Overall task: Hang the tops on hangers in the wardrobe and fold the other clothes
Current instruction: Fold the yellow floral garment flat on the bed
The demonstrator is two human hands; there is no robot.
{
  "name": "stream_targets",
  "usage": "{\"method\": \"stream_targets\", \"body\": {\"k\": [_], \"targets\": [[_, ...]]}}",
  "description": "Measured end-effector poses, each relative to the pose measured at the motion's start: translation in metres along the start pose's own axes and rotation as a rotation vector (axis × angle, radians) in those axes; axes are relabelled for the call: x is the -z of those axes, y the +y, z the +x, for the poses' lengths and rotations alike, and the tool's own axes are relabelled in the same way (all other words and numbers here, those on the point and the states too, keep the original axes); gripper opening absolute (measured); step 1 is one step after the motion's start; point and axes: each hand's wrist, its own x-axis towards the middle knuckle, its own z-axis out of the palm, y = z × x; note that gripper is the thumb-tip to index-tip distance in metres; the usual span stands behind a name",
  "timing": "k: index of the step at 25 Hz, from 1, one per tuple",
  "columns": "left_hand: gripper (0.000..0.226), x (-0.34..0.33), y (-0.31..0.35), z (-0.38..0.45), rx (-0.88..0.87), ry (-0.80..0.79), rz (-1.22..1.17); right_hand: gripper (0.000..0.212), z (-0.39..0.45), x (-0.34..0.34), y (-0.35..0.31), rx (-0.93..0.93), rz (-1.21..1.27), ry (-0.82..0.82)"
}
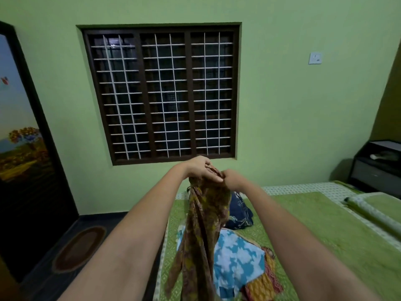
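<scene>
Two hands are raised together in front of the barred window (pixel 161 92), and a brown-and-mustard printed garment (pixel 201 227) is held up between them at its top edge. The left hand (pixel 198 168) is curled over the gathered cloth from above; the right hand (pixel 233 178) is closed on the same bunch just beside it, fingertips touching. The garment is held high, probably so that its length can drop free and its shape — top or otherwise — can be judged before hanging or folding. Its lower end hangs down over the near edge of the bed (pixel 325 231), which is covered in green.

Other clothes are left lying on the bed beneath: a blue-and-white patterned piece (pixel 238 257), an orange-and-red printed piece (pixel 263 281) at its right, and a dark navy bundle (pixel 239 211) farther back. Open bed is seen to the right, up to the pillow (pixel 377 207). Floor room is left on the left side, where an oval mat (pixel 79 248) lies before a dark door (pixel 28 170).
</scene>
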Motion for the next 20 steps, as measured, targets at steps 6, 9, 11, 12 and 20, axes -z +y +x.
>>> {"method": "stream_targets", "body": {"k": [6,9,11,12,20], "targets": [[0.03,-0.029,-0.023,-0.006,0.3,0.566,0.552,0.032,-0.019,0.033,-0.001,-0.235,-0.572,0.313],[0.028,-0.041,-0.031,0.004,0.31,0.574,0.229,0.031,-0.03,0.043,0.021,-0.546,-0.295,0.126],[0.034,-0.049,-0.026,0.01,0.234,0.543,-0.239,0.027,-0.026,0.056,0.022,-0.509,0.097,0.127],[0.045,-0.054,-0.022,0.011,0.215,0.48,-0.457,0.031,-0.013,0.066,0.018,-0.435,0.139,0.231],[0.035,-0.104,0.002,0.013,0.21,-0.251,-0.968,0.07,0.03,0.06,-0.043,0.216,0.43,-0.09]]}}
